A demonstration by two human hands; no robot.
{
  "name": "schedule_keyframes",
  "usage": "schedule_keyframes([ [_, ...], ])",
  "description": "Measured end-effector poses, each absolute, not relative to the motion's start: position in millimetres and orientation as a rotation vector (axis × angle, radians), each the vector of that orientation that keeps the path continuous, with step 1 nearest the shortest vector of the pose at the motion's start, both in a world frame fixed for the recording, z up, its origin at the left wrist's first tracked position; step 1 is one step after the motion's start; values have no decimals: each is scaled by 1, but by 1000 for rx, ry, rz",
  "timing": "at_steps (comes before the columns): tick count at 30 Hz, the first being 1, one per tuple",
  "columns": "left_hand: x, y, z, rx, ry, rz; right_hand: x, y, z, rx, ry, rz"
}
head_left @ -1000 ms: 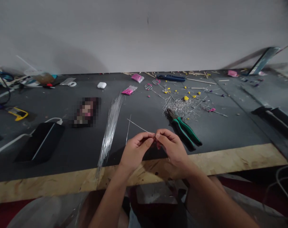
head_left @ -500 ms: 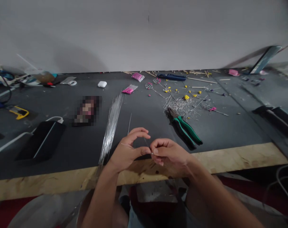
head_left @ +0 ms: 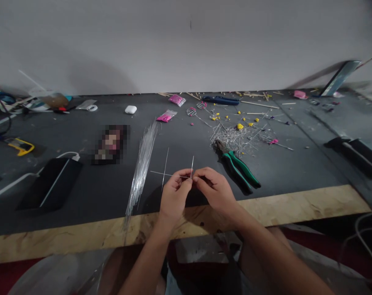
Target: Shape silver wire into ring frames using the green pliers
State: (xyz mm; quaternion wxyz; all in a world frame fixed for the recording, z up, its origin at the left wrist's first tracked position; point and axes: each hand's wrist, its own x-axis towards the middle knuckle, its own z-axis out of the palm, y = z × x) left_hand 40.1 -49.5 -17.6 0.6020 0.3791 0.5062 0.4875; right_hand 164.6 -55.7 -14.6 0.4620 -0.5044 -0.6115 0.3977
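Note:
My left hand [head_left: 176, 196] is closed, thumb and fingers pinching a thin metal wire [head_left: 161, 173]. One length of it points left past my fingers and another stands up from the pinch; I cannot tell whether this is one bent wire or two. My right hand [head_left: 215, 189] pinches at the same spot, its fingertips against the left ones. A single loose wire [head_left: 166, 159] lies on the table just beyond my left hand. To its left is a bundle of straight wires [head_left: 143, 159]. Pliers with green and black handles [head_left: 242, 171] lie right of my right hand.
Behind the pliers spreads a pile of short wire pieces [head_left: 231, 137] with yellow bits [head_left: 240, 126]. Pink packets [head_left: 166, 116] and a dark blue tool [head_left: 221, 100] lie farther back. On the left are a white case [head_left: 131, 110], a black power bank [head_left: 50, 182] and a yellow-handled cutter [head_left: 21, 146].
Both hands have moved slightly up and come closer together. My left fingers, spread before, have closed on the wire, and its lengths now show leftward and upward.

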Motion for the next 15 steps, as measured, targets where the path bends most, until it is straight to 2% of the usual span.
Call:
schedule_keyframes([
  [9,41,-48,-18,855,1222,1184,162,-57,-15,-1279,-1461,1002],
  [15,40,-47,-19,1006,1103,1164,164,-53,-17,-1243,-1105,1371],
])
